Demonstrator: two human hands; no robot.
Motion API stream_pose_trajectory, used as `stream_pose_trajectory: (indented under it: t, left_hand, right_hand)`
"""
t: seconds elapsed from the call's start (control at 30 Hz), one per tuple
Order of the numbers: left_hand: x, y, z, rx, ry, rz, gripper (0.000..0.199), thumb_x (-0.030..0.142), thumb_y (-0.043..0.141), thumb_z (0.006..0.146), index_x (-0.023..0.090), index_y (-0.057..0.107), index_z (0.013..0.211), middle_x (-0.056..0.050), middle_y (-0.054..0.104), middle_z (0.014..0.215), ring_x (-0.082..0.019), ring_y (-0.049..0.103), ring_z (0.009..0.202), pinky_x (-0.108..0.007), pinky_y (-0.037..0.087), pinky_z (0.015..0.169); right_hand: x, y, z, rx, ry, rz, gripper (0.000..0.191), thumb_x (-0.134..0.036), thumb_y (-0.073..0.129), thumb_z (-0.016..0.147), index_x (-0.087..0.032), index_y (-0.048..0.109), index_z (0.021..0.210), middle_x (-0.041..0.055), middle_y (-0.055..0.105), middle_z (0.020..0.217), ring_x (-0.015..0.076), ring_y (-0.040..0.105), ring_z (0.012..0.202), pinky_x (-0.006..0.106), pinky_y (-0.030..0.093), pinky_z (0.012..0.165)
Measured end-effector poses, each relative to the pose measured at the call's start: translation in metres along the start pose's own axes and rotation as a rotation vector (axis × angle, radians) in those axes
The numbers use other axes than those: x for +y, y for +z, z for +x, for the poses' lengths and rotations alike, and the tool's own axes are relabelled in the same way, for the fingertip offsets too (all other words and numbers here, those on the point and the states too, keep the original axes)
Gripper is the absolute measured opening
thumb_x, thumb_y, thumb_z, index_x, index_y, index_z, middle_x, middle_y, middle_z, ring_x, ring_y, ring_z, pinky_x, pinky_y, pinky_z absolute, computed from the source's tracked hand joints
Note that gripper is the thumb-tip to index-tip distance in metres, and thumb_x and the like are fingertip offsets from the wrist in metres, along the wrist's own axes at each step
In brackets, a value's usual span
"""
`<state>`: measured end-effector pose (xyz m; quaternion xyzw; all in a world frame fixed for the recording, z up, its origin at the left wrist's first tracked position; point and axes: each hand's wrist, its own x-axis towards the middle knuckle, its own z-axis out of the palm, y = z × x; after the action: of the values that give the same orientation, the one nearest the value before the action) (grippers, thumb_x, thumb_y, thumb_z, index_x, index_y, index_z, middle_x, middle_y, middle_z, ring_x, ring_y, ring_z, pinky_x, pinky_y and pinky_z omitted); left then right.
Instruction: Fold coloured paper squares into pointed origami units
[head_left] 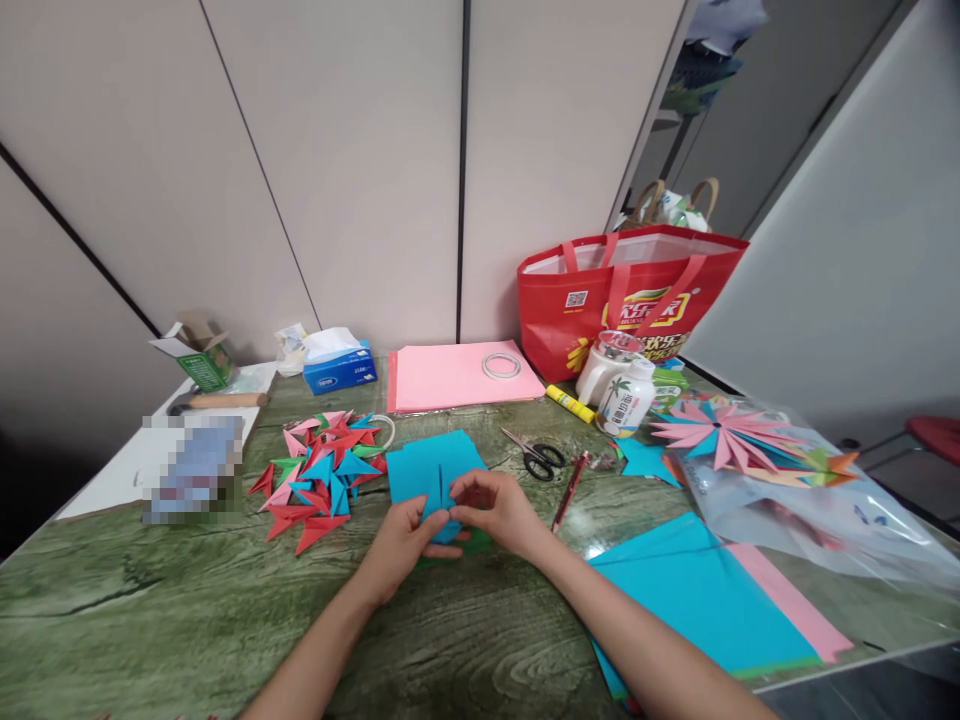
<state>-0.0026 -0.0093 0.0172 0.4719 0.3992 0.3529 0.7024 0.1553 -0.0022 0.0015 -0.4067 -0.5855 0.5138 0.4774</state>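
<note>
Prob mid-fold on the blue paper [450, 534], pinched thumb-to-finger by left hand [406, 530] & right hand [495, 508] at the near edge of the blue sheets [406, 472] on the desk [187, 620], so imo calls for lined-up edges b4 firm creasing.

Pale wall panels [337, 130] with dark seams [461, 200] rise behind a green table [112, 620].

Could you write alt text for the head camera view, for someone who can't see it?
A person's left hand and right hand hold a piece of blue paper above a green, wood-patterned table. Colourful folded paper pieces lie to the left; scissors lie to the right, and a red bag stands behind them.
</note>
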Motion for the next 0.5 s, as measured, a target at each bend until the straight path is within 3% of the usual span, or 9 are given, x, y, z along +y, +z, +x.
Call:
stream_pose_trajectory:
  t: [0.13,0.3,0.4,0.5]
  left_hand:
    - [0.0,0.001,0.002,0.108,0.058,-0.092,0.028,0.035,0.065,0.066,0.012,0.062,0.082,-0.005,0.069,0.081,-0.02,0.063,0.072,-0.036,0.054,0.065]
    - [-0.001,0.003,0.002,0.169,0.068,-0.193,0.031,0.034,0.068,0.063,0.012,0.063,0.085,-0.006,0.068,0.084,-0.02,0.063,0.073,-0.035,0.053,0.065]
    - [-0.003,0.004,0.002,0.194,0.088,-0.197,0.028,0.032,0.067,0.063,0.012,0.062,0.081,-0.005,0.068,0.079,-0.018,0.061,0.07,-0.035,0.053,0.064]
    - [-0.004,0.005,0.003,0.22,0.103,-0.165,0.025,0.033,0.067,0.063,0.012,0.061,0.076,-0.003,0.066,0.073,-0.017,0.059,0.067,-0.034,0.053,0.062]
  right_hand:
    - [0.0,0.002,-0.003,0.011,-0.219,-0.212,0.021,-0.02,0.061,0.068,-0.017,0.061,0.088,0.003,0.061,0.082,0.0137,0.057,0.068,0.026,0.048,0.061]
    - [0.003,0.009,-0.009,0.157,-0.558,-0.757,0.017,-0.015,0.053,0.076,-0.018,0.061,0.09,0.0052,0.062,0.078,0.0152,0.055,0.072,0.026,0.044,0.064]
    - [0.005,0.014,-0.012,0.227,-0.63,-1.03,0.014,-0.015,0.049,0.08,-0.017,0.061,0.088,0.0046,0.06,0.069,0.0154,0.053,0.068,0.025,0.041,0.059]
    - [0.005,0.018,-0.014,0.187,-0.65,-1.208,0.014,-0.014,0.047,0.081,-0.015,0.059,0.09,0.0056,0.057,0.069,0.0171,0.05,0.068,0.026,0.038,0.056]
